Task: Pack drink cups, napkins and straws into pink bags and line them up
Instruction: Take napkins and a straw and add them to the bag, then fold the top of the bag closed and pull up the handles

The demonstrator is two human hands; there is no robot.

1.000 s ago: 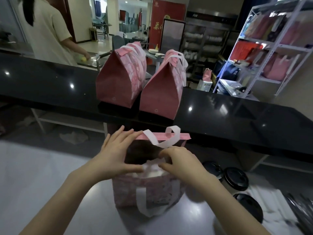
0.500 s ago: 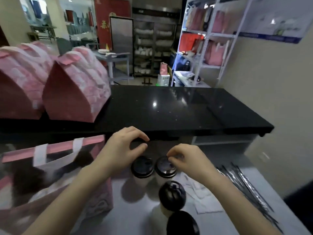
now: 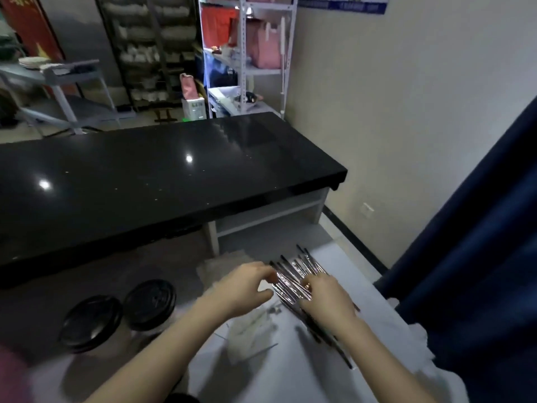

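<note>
Left hand (image 3: 247, 286) pinches the straws (image 3: 293, 274), right hand (image 3: 328, 299) sits curled on them, grip unclear. Slick loose pile, so extras could tag along or roll off the counter (image 3: 383, 338).

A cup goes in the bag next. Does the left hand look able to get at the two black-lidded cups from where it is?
Probably yes. The left hand is at the straws, and the black-lidded cups stand to its left on the same white table, with nothing standing between them.
</note>
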